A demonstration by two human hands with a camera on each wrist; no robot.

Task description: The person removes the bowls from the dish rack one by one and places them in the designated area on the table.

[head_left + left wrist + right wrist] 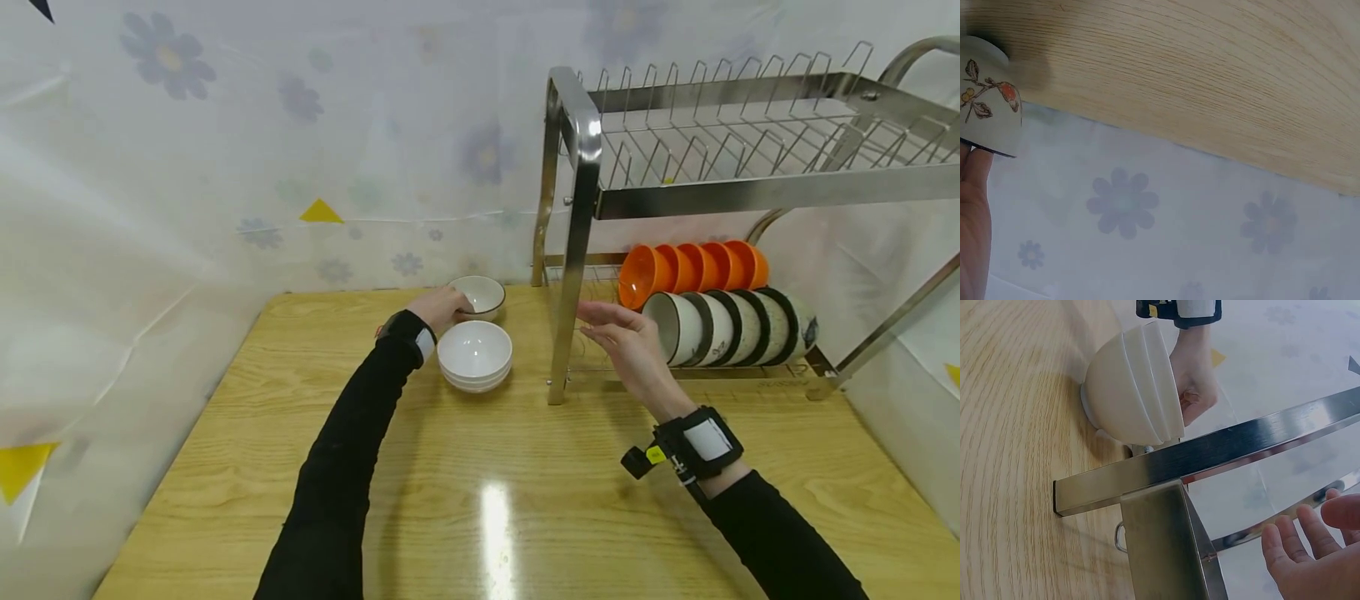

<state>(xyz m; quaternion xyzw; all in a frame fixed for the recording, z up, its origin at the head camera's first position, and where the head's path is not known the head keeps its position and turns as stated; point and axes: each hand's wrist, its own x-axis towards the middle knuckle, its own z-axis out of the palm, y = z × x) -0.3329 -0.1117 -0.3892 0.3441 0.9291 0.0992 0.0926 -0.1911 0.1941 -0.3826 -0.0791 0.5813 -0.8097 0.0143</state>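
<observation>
My left hand [441, 307] reaches to the back of the table and pinches the rim of a dark-rimmed bowl [486, 293]. In the left wrist view this bowl [991, 119] carries a print of leaves and a red motif on its outside, with fingers at its rim. A stack of plain white bowls [474, 354] stands upright just in front of it. Beside the left post of the metal dish rack [573, 275] is my right hand [630, 346], its fingers loosely extended and holding nothing. The right wrist view shows those relaxed fingers [1313, 531] too.
On the rack's lower level, orange bowls [643, 277] line up behind a row of patterned bowls [675, 329], all on their sides. Above them is a wire upper tier [765, 196]. A floral plastic sheet [390, 150] hangs behind the wooden table [285, 375].
</observation>
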